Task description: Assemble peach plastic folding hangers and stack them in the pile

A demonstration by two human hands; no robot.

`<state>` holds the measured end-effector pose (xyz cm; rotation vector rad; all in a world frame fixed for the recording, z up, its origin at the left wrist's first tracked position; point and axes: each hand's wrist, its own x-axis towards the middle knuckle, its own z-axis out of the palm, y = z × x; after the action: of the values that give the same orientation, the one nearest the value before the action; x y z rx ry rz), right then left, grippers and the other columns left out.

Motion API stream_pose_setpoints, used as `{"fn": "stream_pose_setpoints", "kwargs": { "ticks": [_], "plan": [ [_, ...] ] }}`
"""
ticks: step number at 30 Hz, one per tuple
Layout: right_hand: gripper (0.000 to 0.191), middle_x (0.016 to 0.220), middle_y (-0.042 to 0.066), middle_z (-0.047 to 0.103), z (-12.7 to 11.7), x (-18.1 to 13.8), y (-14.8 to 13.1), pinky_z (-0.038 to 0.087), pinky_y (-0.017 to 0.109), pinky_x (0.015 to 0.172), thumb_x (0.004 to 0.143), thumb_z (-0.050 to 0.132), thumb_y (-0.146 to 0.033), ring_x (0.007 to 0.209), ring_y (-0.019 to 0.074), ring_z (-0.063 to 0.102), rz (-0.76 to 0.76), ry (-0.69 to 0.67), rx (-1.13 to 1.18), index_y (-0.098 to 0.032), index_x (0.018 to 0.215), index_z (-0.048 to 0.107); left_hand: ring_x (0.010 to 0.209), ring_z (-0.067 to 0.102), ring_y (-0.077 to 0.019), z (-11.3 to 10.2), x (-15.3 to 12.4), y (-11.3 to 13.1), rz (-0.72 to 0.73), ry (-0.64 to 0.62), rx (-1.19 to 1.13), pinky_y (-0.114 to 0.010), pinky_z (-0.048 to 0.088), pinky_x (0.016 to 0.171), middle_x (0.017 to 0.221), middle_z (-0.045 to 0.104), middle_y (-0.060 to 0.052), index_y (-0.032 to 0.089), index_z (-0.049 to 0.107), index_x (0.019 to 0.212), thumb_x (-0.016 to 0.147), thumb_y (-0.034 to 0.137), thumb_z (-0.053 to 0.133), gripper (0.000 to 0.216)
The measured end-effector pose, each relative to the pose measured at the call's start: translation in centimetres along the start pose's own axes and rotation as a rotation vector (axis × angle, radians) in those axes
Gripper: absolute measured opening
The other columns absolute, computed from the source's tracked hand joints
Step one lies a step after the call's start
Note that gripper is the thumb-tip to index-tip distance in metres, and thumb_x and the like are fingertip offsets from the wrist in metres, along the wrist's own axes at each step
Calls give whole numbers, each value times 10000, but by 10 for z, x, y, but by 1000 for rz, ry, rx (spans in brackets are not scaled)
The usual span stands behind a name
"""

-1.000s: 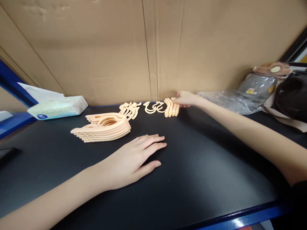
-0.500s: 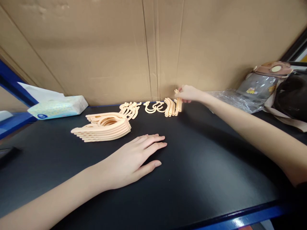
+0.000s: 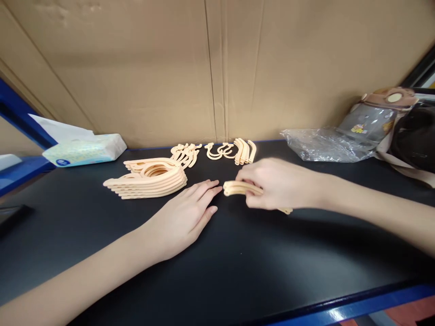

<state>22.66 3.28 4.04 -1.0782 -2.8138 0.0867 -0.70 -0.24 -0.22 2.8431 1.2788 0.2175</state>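
Note:
My right hand (image 3: pixel 278 183) is closed around two curved peach plastic hanger arms (image 3: pixel 235 188), held just above the black table (image 3: pixel 258 262) near its middle. My left hand (image 3: pixel 183 217) lies flat on the table, palm down, its fingertips close to the left end of those arms. A stack of assembled peach hangers (image 3: pixel 149 180) lies to the left behind my left hand. More loose peach parts lie at the back by the cardboard: hooks (image 3: pixel 217 151) and a small bundle of curved arms (image 3: pixel 244 151).
A cardboard wall (image 3: pixel 210 68) closes off the back. A tissue pack (image 3: pixel 83 149) sits at the back left on a blue frame. A crumpled clear plastic bag (image 3: pixel 319 145), a grey bottle with a brown lid (image 3: pixel 374 117) and a dark bag (image 3: pixel 414 136) are at the back right.
My right hand lifted curved arms from the bundle at the back and brought them toward me to the table's middle. My left hand shifted slightly, fingers now nearer the parts.

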Motion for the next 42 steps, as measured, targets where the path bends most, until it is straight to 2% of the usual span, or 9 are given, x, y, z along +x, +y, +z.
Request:
{"fn": "stream_pose_setpoints", "kwargs": {
  "ticks": [4,8,13,18,22,29,33,37,42],
  "plan": [
    [53,747,29,591,14,-9,-19,336,290,550,779,531,-207,585,142,504,-169,-10,-28,-188,758,576,1310,461,-262,-1,0,-6,26,32,-6,-440,422,1071,1434,486,-119,146,461,1366,1001,262,313,411],
    [106,791,30,558,25,-11,-23,374,295,577,813,489,-182,607,145,492,-207,-7,-88,-178,823,595,1224,524,-233,-3,2,-11,56,84,-51,-404,464,1007,1352,549,-90,177,526,1280,969,155,283,396],
    [183,867,44,558,31,-11,-23,427,297,636,852,471,-191,657,147,510,-219,2,-69,-151,933,630,942,583,-205,-9,3,-6,58,111,-138,-353,486,799,1023,640,-53,194,592,1025,986,275,324,282],
    [236,929,63,570,36,-12,-19,447,292,654,883,452,-210,723,157,544,-232,36,-29,-140,1016,634,860,550,-197,-10,1,0,132,123,-142,-324,448,719,945,630,-35,196,596,954,899,414,537,233],
    [239,939,68,580,38,-12,-17,433,281,619,892,446,-222,739,161,560,-229,47,-37,-150,1017,636,814,529,-187,-8,1,0,170,123,-103,-316,424,698,878,619,-24,197,597,893,883,373,562,180],
    [249,946,70,586,38,-11,-17,434,305,676,911,446,-254,727,170,557,-230,41,-49,-142,1050,620,740,499,-177,-10,3,1,196,110,-62,-293,391,637,759,567,-12,189,591,821,874,310,557,136],
    [264,924,31,593,35,-8,-3,392,266,610,912,511,-360,669,133,525,-243,2,138,-166,1078,579,742,498,-179,-10,2,-1,229,111,-36,-294,383,634,761,563,-14,189,602,841,885,294,528,135],
    [370,731,-26,550,37,0,23,354,237,578,907,516,-525,601,107,491,-161,20,325,-183,1008,613,759,504,-183,-10,1,-2,226,86,-19,-300,381,642,779,569,-20,190,589,825,906,302,506,161],
    [341,667,-42,531,46,6,39,353,225,579,897,548,-497,583,99,487,-84,81,412,-178,979,637,779,526,-189,-10,0,-2,223,98,1,-306,387,650,817,581,-21,178,584,929,915,361,519,195]
  ]
}}
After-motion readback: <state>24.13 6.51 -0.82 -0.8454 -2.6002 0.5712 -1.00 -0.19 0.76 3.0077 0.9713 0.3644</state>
